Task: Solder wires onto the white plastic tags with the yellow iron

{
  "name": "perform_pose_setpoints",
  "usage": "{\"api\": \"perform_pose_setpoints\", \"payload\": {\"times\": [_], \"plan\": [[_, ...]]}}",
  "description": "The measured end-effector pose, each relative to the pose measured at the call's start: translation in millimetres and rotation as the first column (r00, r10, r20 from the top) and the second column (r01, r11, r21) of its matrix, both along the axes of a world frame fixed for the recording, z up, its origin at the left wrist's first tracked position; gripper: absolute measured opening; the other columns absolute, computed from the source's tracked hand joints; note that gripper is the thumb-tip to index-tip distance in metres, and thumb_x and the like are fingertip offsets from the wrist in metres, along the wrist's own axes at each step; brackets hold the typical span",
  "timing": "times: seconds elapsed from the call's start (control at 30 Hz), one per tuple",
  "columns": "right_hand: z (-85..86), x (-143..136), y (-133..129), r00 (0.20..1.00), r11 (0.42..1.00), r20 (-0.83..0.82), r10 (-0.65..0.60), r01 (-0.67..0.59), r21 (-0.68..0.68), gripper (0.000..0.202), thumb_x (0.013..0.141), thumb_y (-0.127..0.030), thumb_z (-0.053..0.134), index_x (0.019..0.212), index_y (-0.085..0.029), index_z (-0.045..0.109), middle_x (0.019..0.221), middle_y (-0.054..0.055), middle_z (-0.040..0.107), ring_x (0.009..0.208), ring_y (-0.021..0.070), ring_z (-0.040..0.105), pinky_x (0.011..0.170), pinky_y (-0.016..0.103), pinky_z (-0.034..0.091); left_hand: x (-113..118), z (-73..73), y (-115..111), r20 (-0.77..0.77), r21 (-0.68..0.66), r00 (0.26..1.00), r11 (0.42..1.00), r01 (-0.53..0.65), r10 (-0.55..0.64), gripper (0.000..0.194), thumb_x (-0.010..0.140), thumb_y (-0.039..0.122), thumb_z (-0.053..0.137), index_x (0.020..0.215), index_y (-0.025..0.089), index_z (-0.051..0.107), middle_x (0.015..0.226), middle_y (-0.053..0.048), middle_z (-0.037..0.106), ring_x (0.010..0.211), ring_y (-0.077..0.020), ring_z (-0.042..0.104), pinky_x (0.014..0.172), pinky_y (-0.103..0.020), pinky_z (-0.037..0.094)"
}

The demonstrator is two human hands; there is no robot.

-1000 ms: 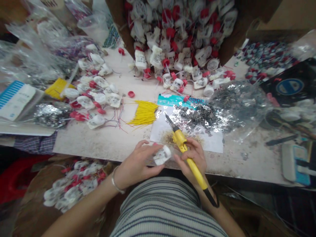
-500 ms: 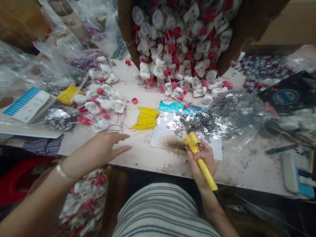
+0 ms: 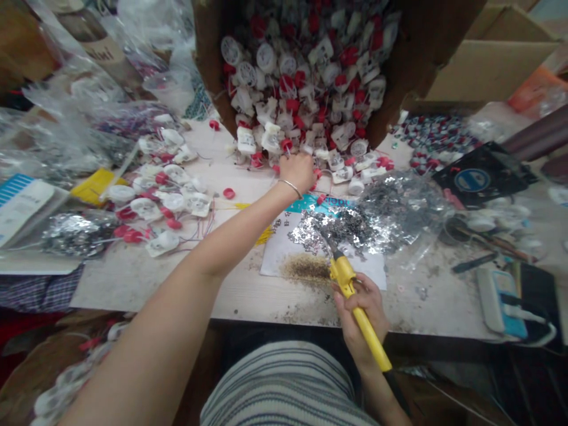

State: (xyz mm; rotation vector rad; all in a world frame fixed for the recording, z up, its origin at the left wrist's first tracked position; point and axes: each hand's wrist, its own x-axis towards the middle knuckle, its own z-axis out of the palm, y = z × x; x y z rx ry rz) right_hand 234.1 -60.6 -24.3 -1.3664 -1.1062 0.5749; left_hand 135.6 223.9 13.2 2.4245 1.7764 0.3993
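My right hand (image 3: 366, 307) is wrapped around the yellow handle of a soldering iron (image 3: 364, 313). Its tip points up and left, over the near edge of a heap of small shiny metal pieces (image 3: 350, 225). My left hand (image 3: 298, 173) reaches out to the pile of white plastic parts with red caps (image 3: 270, 137) at the mouth of a cardboard box. Its fingers are curled down among the parts, and what they hold, if anything, is hidden. My left forearm covers most of a bundle of yellow wires (image 3: 264, 235).
A white sheet (image 3: 273, 257) with brown residue lies under the metal pieces. More white and red parts (image 3: 175, 201) with loose wires are at the left. The cardboard box (image 3: 210, 65) stands at the back. A blue-and-white device (image 3: 501, 302) sits at the right edge.
My left hand has moved forward and right, from above the table's front to the parts at the box. My right hand still holds the soldering iron near the metal pieces. The view has shifted right.
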Motion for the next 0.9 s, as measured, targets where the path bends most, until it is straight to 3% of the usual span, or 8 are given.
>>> {"api": "perform_pose_setpoints", "payload": {"times": [0.13,0.23,0.37,0.43,0.5,0.7,0.8,0.9], "plan": [[-2.7,3.7,0.0,1.000,1.000,0.015,0.014,-0.015,0.024,0.020,0.074,-0.005,0.063,0.065,-0.018,0.051,0.112,0.004,0.051,0.095,0.0158,0.064,0.072,0.031,0.063,-13.1,-3.5,5.4,0.193,-0.019,0.981,1.000,0.001,0.002,0.016,0.078,0.016,0.052,0.081,0.013,0.068,0.089,-0.012,0.067,0.088,-0.0244,0.060,0.082,-0.037,0.042],[-4.7,5.5,0.5,1.000,1.000,0.002,0.016,-0.016,0.020,0.021,0.073,-0.005,0.063,0.065,-0.018,0.051,0.112,0.004,0.051,0.094,0.0147,0.065,0.072,0.029,0.063,-27.5,0.2,11.0,0.493,-0.086,0.870,0.996,0.020,0.025,0.012,0.077,0.019,0.056,0.073,0.013,0.066,0.074,-0.007,0.066,0.076,-0.0185,0.059,0.075,-0.031,0.044],[-3.5,4.5,2.8,0.999,0.999,-0.021,0.027,-0.026,0.027,0.021,0.072,-0.004,0.064,0.065,-0.018,0.051,0.113,0.003,0.051,0.097,0.0150,0.064,0.073,0.030,0.063,-33.5,13.3,17.0,0.817,-0.323,0.522,0.944,0.064,0.244,0.010,0.080,0.019,0.054,0.075,0.014,0.060,0.075,-0.004,0.064,0.074,-0.0140,0.060,0.071,-0.026,0.046],[-1.3,4.4,4.0,0.999,0.998,-0.024,0.028,-0.027,0.048,0.021,0.072,-0.004,0.064,0.065,-0.018,0.050,0.112,0.003,0.051,0.095,0.0155,0.064,0.073,0.031,0.063,-34.6,23.8,15.7,0.891,-0.387,0.320,0.908,0.163,0.323,0.011,0.083,0.018,0.049,0.079,0.014,0.058,0.086,-0.004,0.066,0.085,-0.0136,0.062,0.076,-0.026,0.047],[1.5,5.3,5.4,1.000,0.998,-0.030,0.009,-0.007,0.068,0.022,0.073,-0.005,0.063,0.064,-0.018,0.048,0.112,0.003,0.051,0.093,0.0162,0.065,0.071,0.032,0.063,-38.3,36.1,8.4,0.913,-0.402,0.185,0.873,0.277,0.362,0.013,0.086,0.020,0.045,0.083,0.015,0.057,0.097,-0.005,0.067,0.096,-0.0155,0.062,0.082,-0.028,0.047],[8.7,5.2,20.3,0.982,0.986,-0.185,-0.040,0.068,0.149,0.025,0.073,-0.004,0.063,0.066,-0.018,0.044,0.118,0.003,0.046,0.102,0.0187,0.063,0.070,0.033,0.064,-58.6,58.6,-53.7,0.856,-0.460,0.006,0.757,0.464,0.517,0.016,0.085,0.026,0.047,0.080,0.015,0.058,0.106,-0.006,0.067,0.111,-0.0247,0.058,0.088,-0.041,0.047],[12.3,-3.8,35.9,0.975,0.982,-0.224,0.006,0.037,0.186,0.028,0.068,-0.007,0.070,0.073,-0.020,0.045,0.126,0.002,0.038,0.119,0.0232,0.051,0.082,0.043,0.061,-62.3,52.5,-97.2,0.822,-0.462,-0.053,0.718,0.521,0.567,0.012,0.081,0.025,0.052,0.075,0.016,0.057,0.106,-0.007,0.068,0.112,-0.0252,0.058,0.090,-0.042,0.046],[16.7,-17.8,50.4,0.992,0.984,-0.115,0.057,-0.036,0.175,0.039,0.061,-0.018,0.079,0.081,-0.022,0.047,0.128,0.004,0.035,0.125,0.0266,0.044,0.086,0.046,0.059,-64.6,39.8,-139.4,0.819,-0.494,-0.008,0.713,0.498,0.573,0.010,0.079,0.027,0.055,0.075,0.018,0.056,0.109,-0.007,0.067,0.112,-0.0244,0.058,0.094,-0.043,0.044]]}}
